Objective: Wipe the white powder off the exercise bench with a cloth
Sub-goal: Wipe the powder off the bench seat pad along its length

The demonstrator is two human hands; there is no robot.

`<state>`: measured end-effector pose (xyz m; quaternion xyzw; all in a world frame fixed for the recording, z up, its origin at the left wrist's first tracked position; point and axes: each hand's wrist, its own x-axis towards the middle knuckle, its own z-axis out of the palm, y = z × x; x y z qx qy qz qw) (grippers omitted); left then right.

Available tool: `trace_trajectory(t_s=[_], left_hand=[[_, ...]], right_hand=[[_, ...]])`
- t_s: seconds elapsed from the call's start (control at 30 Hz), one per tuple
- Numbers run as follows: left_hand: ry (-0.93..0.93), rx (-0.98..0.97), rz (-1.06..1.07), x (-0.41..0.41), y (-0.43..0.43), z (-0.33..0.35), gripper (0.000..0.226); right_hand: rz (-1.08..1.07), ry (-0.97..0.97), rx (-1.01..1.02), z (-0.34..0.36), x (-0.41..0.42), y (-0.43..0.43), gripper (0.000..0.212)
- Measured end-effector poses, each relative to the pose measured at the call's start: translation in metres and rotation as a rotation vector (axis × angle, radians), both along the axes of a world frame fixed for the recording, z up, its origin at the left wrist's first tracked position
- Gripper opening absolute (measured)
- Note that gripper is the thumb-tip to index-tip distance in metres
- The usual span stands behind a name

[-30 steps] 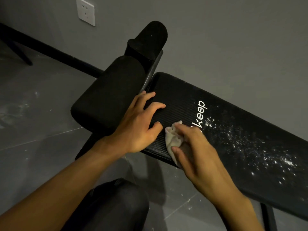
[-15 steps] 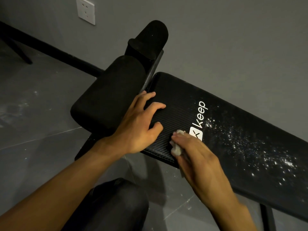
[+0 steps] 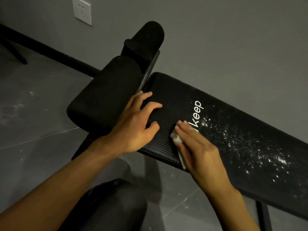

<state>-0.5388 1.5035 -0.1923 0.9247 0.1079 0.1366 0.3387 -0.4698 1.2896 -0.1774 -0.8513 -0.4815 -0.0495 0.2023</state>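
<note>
right hand (image 3: 196, 150) flat on crumpled white cloth (image 3: 176, 139), peeking out at 10 o'clock, thumb unclear | white powder (image 3: 250, 147) at 3 o'clock | left hand (image 3: 133, 127) relaxed on black padded exercise bench (image 3: 175, 97)

A white socket (image 3: 82, 13) sits on a grey wall (image 3: 225, 39) above black skirting (image 3: 50, 51) and grey floor tiles (image 3: 33, 139).

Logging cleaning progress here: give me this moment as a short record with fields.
Left hand: fingertips braced on the bench pad, holding nothing
Right hand: flat fingers press the cloth onto the pad
Cloth: white, bunched, mostly under the right hand, beside the logo
Powder: white specks across the pad beyond the logo
Floor: some white specks
</note>
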Motion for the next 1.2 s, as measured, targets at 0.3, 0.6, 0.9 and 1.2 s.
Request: trace_trajectory(t_s=[0.3, 0.6, 0.9, 1.2], left_hand=[[0.000, -0.005, -0.006, -0.001, 0.000, 0.000, 0.053], [0.032, 0.032, 0.005, -0.004, -0.003, 0.002, 0.054], [0.075, 0.036, 0.002, -0.005, -0.004, 0.006, 0.054], [0.033, 0.054, -0.002, -0.002, -0.002, -0.002, 0.054]], right_hand=[[-0.019, -0.039, 0.044, -0.007, -0.021, 0.002, 0.034], [-0.186, 0.070, 0.021, 0.004, -0.011, 0.026, 0.032], [-0.381, 0.059, -0.041, 0.009, 0.045, 0.061, 0.036], [-0.364, -0.047, -0.215, 0.008, 0.059, 0.064, 0.035]])
